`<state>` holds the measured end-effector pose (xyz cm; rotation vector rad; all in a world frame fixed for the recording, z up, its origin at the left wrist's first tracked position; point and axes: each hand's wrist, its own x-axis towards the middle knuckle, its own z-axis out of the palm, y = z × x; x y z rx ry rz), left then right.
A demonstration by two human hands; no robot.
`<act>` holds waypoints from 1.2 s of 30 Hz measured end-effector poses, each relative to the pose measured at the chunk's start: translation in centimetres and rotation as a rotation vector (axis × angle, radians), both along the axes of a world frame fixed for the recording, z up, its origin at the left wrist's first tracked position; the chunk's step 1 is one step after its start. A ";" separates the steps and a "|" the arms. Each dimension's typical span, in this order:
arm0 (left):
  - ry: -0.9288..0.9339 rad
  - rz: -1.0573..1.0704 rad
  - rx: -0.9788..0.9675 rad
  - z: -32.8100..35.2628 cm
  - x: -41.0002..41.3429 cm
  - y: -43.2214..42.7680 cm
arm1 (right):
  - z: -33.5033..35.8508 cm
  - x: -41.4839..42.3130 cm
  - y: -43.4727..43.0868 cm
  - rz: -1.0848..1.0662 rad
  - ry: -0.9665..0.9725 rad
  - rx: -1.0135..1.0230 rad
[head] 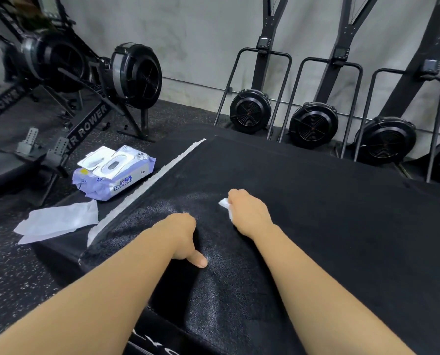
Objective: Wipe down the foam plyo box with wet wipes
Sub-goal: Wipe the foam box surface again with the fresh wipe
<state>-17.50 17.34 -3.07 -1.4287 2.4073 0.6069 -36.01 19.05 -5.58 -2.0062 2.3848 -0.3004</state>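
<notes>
Toward the gym wall [188, 34] runs the foam plyo box [329, 213]; right hand [249, 213] fingers clamp wet wipe [225, 203], left hand [180, 234] fingers hidden.

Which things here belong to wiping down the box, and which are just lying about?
Job: foam plyo box; wet wipe under the right hand; left hand braced on the box; open wipes pack; loose wipe.
Lying about: air rowers; three upright fan machines.

Wipes pack [112, 172] behind loose wipe [57, 221], both left of plyo box [316, 201]
</notes>
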 end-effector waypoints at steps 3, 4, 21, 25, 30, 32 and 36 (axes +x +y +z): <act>-0.003 0.002 0.006 0.1 0.0 0.0 | 0.1 -3.6 -0.4 -0.138 0.021 -0.004; -0.009 0.002 0.006 0.3 -0.1 0.1 | 0.1 -4.8 -0.4 -0.182 0.035 0.003; 0.063 0.057 -0.268 1.9 -2.6 -1.5 | -0.3 -2.0 -0.6 -0.154 0.088 0.039; 0.114 0.062 -0.284 1.6 -4.2 -2.3 | -0.1 0.0 -1.7 -0.019 0.032 0.040; 0.183 0.057 -0.287 1.0 -6.4 -3.8 | -0.5 -2.0 -2.9 0.019 -0.046 -0.012; 0.212 0.044 -0.272 0.5 -7.2 -4.7 | -0.6 -4.0 -3.5 -0.048 -0.005 -0.025; 0.232 0.038 -0.239 -0.2 -8.6 -5.9 | -0.5 -9.2 -4.1 -0.211 0.047 -0.002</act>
